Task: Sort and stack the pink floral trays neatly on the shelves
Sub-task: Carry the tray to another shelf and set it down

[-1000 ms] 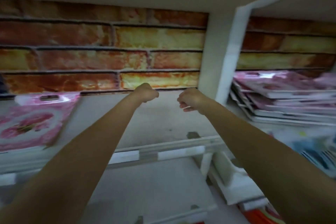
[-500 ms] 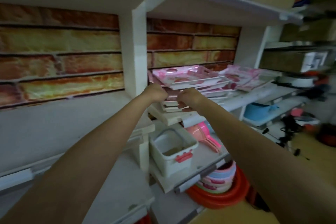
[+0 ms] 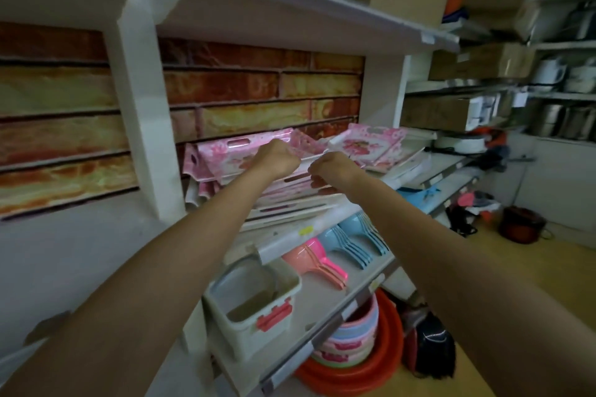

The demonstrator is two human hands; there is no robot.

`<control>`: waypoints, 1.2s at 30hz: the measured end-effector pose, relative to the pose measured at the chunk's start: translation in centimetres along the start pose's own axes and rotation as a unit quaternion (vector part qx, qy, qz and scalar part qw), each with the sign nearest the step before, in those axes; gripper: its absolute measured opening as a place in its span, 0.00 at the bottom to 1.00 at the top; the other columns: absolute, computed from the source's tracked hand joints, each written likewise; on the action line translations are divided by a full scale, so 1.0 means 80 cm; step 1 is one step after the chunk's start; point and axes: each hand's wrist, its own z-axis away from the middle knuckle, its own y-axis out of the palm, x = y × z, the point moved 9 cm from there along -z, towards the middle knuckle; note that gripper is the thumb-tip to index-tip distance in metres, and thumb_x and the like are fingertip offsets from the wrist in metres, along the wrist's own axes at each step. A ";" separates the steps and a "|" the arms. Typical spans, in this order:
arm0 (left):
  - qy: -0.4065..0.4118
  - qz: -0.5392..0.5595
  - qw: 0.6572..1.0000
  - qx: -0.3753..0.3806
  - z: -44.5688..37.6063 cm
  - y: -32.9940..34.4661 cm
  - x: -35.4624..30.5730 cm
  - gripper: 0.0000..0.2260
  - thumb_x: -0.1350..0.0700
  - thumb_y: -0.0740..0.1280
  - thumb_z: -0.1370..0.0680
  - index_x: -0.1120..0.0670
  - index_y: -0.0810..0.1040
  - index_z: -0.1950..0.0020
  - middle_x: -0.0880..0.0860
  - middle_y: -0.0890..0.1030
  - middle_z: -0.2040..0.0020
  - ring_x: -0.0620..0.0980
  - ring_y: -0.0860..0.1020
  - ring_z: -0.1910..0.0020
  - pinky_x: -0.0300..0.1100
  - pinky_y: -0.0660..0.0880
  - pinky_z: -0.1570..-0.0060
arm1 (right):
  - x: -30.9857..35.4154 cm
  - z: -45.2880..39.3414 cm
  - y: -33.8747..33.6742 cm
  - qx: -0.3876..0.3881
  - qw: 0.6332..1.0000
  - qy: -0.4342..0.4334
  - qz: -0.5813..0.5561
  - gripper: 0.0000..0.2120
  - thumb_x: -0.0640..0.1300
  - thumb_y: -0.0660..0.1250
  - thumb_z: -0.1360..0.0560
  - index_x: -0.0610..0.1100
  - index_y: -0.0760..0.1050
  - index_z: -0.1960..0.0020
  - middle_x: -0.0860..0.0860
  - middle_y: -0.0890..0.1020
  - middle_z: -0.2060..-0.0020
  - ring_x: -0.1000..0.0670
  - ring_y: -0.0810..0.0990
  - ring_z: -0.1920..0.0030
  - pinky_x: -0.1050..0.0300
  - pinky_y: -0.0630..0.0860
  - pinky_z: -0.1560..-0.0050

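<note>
Wall (image 3: 64, 126): brick-pattern panel, red and yellow, behind white shelf posts.
Shelf (image 3: 290, 235): flat white board with a yellow tag on its lip.
Trays (image 3: 225, 161): glossy pink floral plastic, rectangular with slot handles, in an uneven pile on the shelf; a second heap (image 3: 364, 145) lies just beside it.
Left hand (image 3: 277, 159): fingers curled at the top tray's near rim.
Right hand (image 3: 332, 171): fingers curled at that rim; actual hold unclear.
Scoops (image 3: 351, 235): smooth pink and blue plastic, one shelf down.
Floor (image 3: 516, 267): yellowish.

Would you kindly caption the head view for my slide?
Both hands, left and right, reach the pile of pink floral trays on the shelf.
</note>
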 end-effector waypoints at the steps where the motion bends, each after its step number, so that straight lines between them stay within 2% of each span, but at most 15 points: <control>1: 0.000 -0.001 1.000 0.005 -0.014 0.006 -0.003 0.03 0.59 0.64 0.26 0.54 0.76 0.59 0.53 0.76 0.56 0.52 0.74 0.56 0.40 0.67 0.59 | 0.002 -0.012 -0.004 0.000 1.000 -0.002 0.001 0.02 0.37 0.60 0.21 0.40 0.72 0.51 0.48 0.74 0.67 0.52 0.75 0.67 0.59 0.75 0.63; 4: -0.003 0.017 1.000 0.012 -0.051 0.015 -0.010 0.06 0.60 0.63 0.26 0.58 0.79 0.60 0.56 0.76 0.59 0.55 0.75 0.58 0.40 0.68 0.65 | 0.008 -0.054 -0.017 0.005 1.000 -0.006 0.013 0.04 0.38 0.61 0.21 0.39 0.72 0.48 0.47 0.74 0.66 0.52 0.76 0.67 0.58 0.75 0.63; 7: -0.001 0.017 1.000 0.010 -0.085 0.014 -0.017 0.10 0.61 0.63 0.24 0.65 0.81 0.50 0.62 0.83 0.57 0.55 0.77 0.63 0.36 0.69 0.70 | 0.020 -0.095 -0.029 -0.005 0.999 -0.017 0.030 0.04 0.38 0.61 0.22 0.39 0.73 0.50 0.47 0.75 0.66 0.52 0.76 0.68 0.59 0.74 0.66; 9: -0.003 -0.005 1.000 0.018 -0.109 0.014 -0.012 0.09 0.59 0.64 0.24 0.61 0.82 0.55 0.62 0.82 0.56 0.58 0.78 0.61 0.34 0.69 0.65 | 0.028 -0.123 -0.033 -0.015 0.999 -0.027 0.036 0.05 0.36 0.61 0.23 0.38 0.74 0.56 0.46 0.75 0.68 0.50 0.75 0.69 0.59 0.74 0.67; 11: -0.017 -0.034 0.999 0.023 -0.129 0.013 0.004 0.10 0.56 0.64 0.24 0.58 0.75 0.65 0.58 0.77 0.61 0.55 0.74 0.60 0.39 0.67 0.63 | 0.032 -0.150 -0.032 -0.018 0.999 -0.035 0.032 0.11 0.33 0.61 0.24 0.38 0.73 0.64 0.45 0.73 0.72 0.49 0.73 0.72 0.58 0.72 0.68; 16: -0.069 -0.094 0.993 0.029 -0.161 0.007 0.057 0.09 0.57 0.65 0.25 0.58 0.74 0.64 0.56 0.76 0.62 0.54 0.73 0.66 0.40 0.64 0.67 | 0.025 -0.207 -0.020 -0.001 0.998 -0.049 0.047 0.14 0.34 0.62 0.25 0.39 0.73 0.69 0.45 0.74 0.79 0.48 0.70 0.76 0.61 0.66 0.73; 18: -0.095 -0.120 0.988 0.036 -0.164 0.002 0.075 0.08 0.55 0.66 0.26 0.59 0.76 0.61 0.56 0.81 0.47 0.58 0.78 0.58 0.42 0.68 0.64 | 0.021 -0.230 -0.011 0.017 0.996 -0.051 0.074 0.14 0.34 0.62 0.25 0.38 0.73 0.69 0.48 0.74 0.84 0.49 0.69 0.81 0.62 0.64 0.76; 20: -0.120 -0.135 0.983 0.036 -0.166 -0.005 0.089 0.18 0.51 0.66 0.28 0.59 0.79 0.43 0.53 0.74 0.31 0.62 0.78 0.42 0.47 0.75 0.48 | 0.019 -0.250 0.000 0.041 0.991 -0.055 0.116 0.14 0.36 0.62 0.24 0.39 0.73 0.69 0.46 0.74 0.80 0.50 0.68 0.82 0.64 0.63 0.79; 22: -0.160 -0.168 0.972 0.038 -0.167 -0.013 0.108 0.25 0.51 0.64 0.28 0.54 0.72 0.30 0.58 0.74 0.31 0.62 0.73 0.35 0.50 0.69 0.35 | 0.019 -0.267 0.011 0.069 0.979 -0.067 0.180 0.15 0.39 0.63 0.24 0.40 0.71 0.69 0.45 0.74 0.74 0.50 0.69 0.79 0.63 0.64 0.81; 25: -0.221 -0.216 0.951 0.004 -0.172 -0.031 0.140 0.20 0.53 0.63 0.23 0.61 0.73 0.34 0.61 0.75 0.34 0.58 0.72 0.34 0.44 0.69 0.37 | 0.015 -0.282 0.023 0.110 0.952 -0.074 0.278 0.15 0.41 0.63 0.24 0.42 0.67 0.69 0.47 0.71 0.73 0.52 0.69 0.77 0.65 0.64 0.82; 28: -0.270 -0.228 0.935 0.002 -0.169 -0.037 0.154 0.22 0.51 0.62 0.21 0.63 0.70 0.32 0.59 0.70 0.30 0.56 0.65 0.28 0.42 0.66 0.35 | 0.007 -0.296 0.029 0.129 0.913 -0.089 0.378 0.17 0.42 0.63 0.24 0.42 0.66 0.70 0.48 0.70 0.73 0.52 0.69 0.73 0.63 0.65 0.76; 30: -0.284 -0.212 0.935 -0.004 -0.169 -0.038 0.156 0.26 0.51 0.61 0.20 0.65 0.65 0.27 0.58 0.65 0.26 0.55 0.63 0.26 0.42 0.65 0.32 | -0.003 -0.305 0.036 0.161 0.899 -0.089 0.398 0.14 0.44 0.62 0.23 0.41 0.70 0.66 0.48 0.72 0.71 0.52 0.70 0.72 0.63 0.65 0.77; 32: -0.305 -0.164 0.938 -0.010 -0.159 -0.035 0.157 0.27 0.54 0.62 0.20 0.63 0.60 0.25 0.59 0.65 0.25 0.57 0.67 0.28 0.44 0.69 0.35 | -0.007 -0.308 0.044 0.186 0.891 -0.094 0.404 0.12 0.45 0.62 0.22 0.36 0.75 0.48 0.44 0.78 0.59 0.47 0.77 0.63 0.63 0.66 0.74; 34: -0.314 -0.079 0.946 -0.027 -0.153 -0.034 0.165 0.34 0.59 0.64 0.22 0.57 0.49 0.21 0.58 0.60 0.23 0.59 0.70 0.30 0.48 0.73 0.39 | -0.008 -0.312 0.049 0.185 0.896 -0.099 0.392 0.21 0.43 0.60 0.20 0.33 0.64 0.31 0.39 0.76 0.39 0.43 0.77 0.48 0.58 0.72 0.64; 36: -0.316 0.004 0.947 -0.067 -0.145 -0.040 0.166 0.38 0.60 0.66 0.23 0.52 0.44 0.21 0.57 0.55 0.22 0.61 0.69 0.30 0.52 0.73 0.40 | -0.006 -0.314 0.055 0.183 0.897 -0.109 0.388 0.23 0.40 0.56 0.20 0.33 0.59 0.27 0.38 0.70 0.32 0.43 0.75 0.41 0.55 0.73 0.49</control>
